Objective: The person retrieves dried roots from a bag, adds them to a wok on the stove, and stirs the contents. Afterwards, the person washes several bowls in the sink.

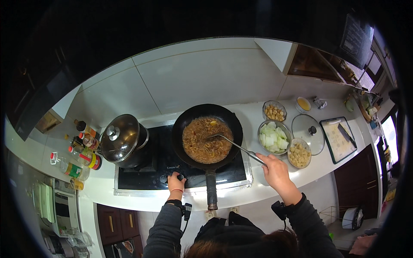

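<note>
My right hand [277,169] grips the handle of a metal cooking utensil [237,145]. Its head dips into a brown, soupy stew [206,138] with small chopped pieces, in a black wok [185,116]. The utensil's tip is partly sunk, so its exact kind is hard to tell. My left hand [176,184] is at the front of the black glass gas hob [135,175], its fingers around a black control knob [180,177]. Another knob [163,179] sits just left of it. Towards me points the wok's long handle [211,190].
Left of the wok stands a lidded pot [121,142], with several bottles [90,159] beyond. On the right are a bowl of pale green vegetable chunks [273,137], bowls of cubes [299,153] and browned pieces [274,111], a glass lid [308,133], and a cutting board [335,142] with a knife [347,134].
</note>
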